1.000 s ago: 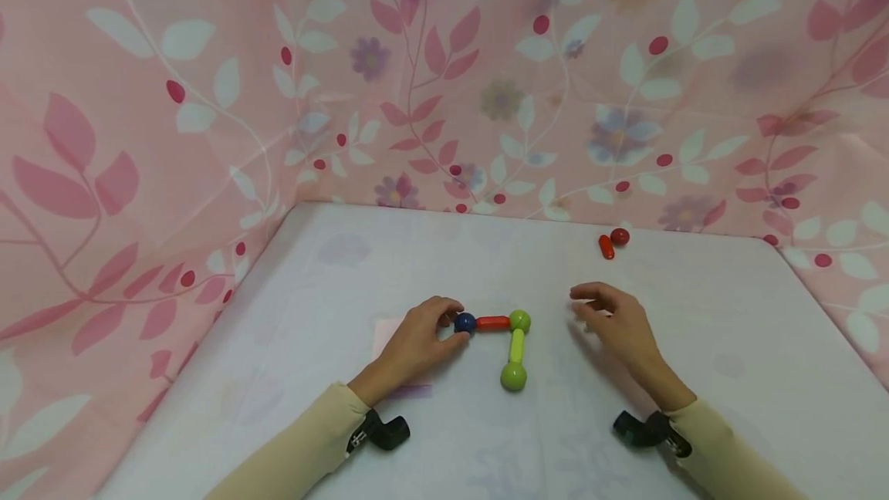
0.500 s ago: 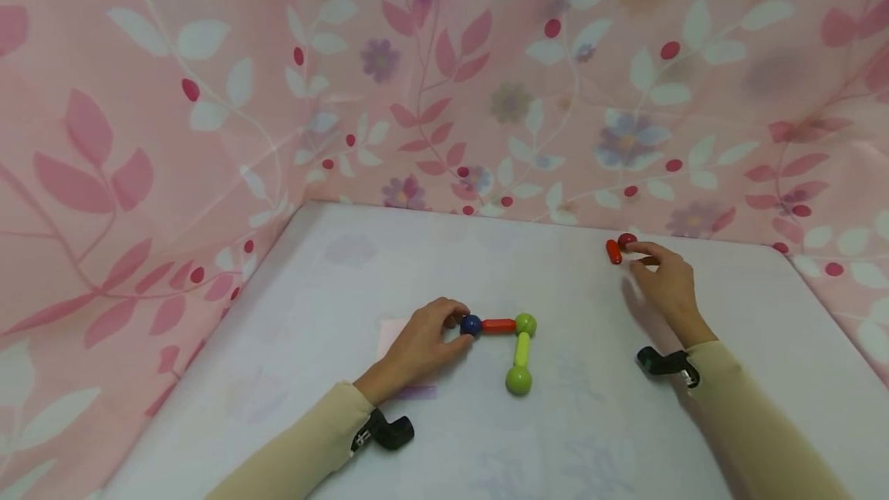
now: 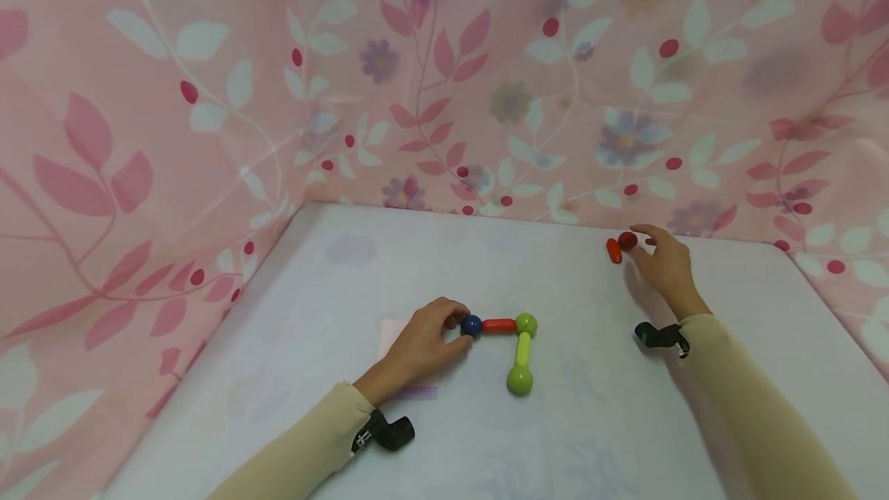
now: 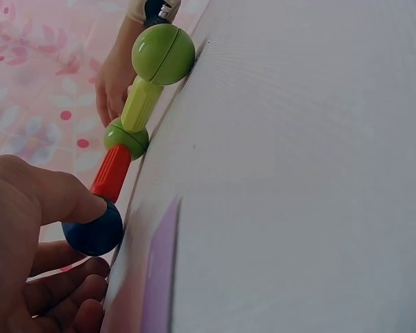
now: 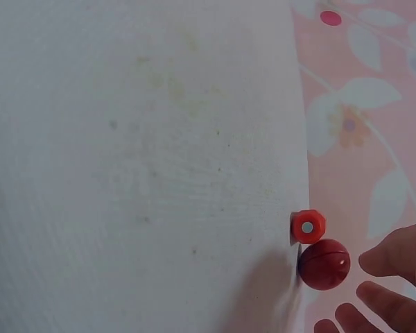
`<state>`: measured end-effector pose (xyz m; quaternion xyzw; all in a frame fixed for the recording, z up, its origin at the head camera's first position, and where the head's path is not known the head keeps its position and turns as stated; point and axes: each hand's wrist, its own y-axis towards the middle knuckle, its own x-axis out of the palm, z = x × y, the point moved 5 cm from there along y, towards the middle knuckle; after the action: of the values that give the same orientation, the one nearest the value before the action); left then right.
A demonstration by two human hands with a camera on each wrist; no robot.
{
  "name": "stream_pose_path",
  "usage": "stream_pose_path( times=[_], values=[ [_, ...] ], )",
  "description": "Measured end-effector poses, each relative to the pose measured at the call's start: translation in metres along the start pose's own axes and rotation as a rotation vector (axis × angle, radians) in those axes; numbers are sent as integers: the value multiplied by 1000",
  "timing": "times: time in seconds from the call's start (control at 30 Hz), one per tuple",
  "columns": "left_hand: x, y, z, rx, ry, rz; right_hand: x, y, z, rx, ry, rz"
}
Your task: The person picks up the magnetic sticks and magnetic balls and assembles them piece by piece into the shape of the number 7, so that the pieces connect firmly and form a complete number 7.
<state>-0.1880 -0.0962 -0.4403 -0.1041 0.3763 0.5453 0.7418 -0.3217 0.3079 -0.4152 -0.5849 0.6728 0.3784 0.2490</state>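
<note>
My left hand pinches a dark blue ball between thumb and fingers. From that ball a red rod runs to a green ball. A yellow-green rod leads on from there to a larger green ball, making an L shape on the table. At the back right, my right hand hovers beside a dark red ball, thumb and fingers spread around it. In the right wrist view a gap shows between the fingertips and the ball. A loose red rod with a metal end lies against it.
Under my left forearm lies a pink card with a purple edge. A pink floral curtain hangs along the back and left of the white table. Both wrists carry black cameras.
My right hand has reached forward and right from mid-table to the dark red ball, its fingers parting around it lately. The left hand keeps its grip on the blue ball.
</note>
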Motion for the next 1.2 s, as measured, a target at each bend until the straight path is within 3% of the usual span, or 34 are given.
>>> stream_pose_path(
  times=[0.17, 0.47, 0.63, 0.83, 1.2],
  values=[
    [-1, 1, 1, 2, 12, -3, -2, 5, 2, -22, -7, 1],
    [-1, 1, 2, 9, -1, -6, 8, 8, 6, -47, 26, -81],
    [0, 0, 1, 11, 1, -3, 15, 4, -5, -103, 37, -85],
    [0, 0, 0, 7, 1, 0, 23, 3, -13, -92, 29, -148],
    [0, 1, 0, 8, 5, -6, 22, 3, -20, -114, 46, -66]
  ],
)
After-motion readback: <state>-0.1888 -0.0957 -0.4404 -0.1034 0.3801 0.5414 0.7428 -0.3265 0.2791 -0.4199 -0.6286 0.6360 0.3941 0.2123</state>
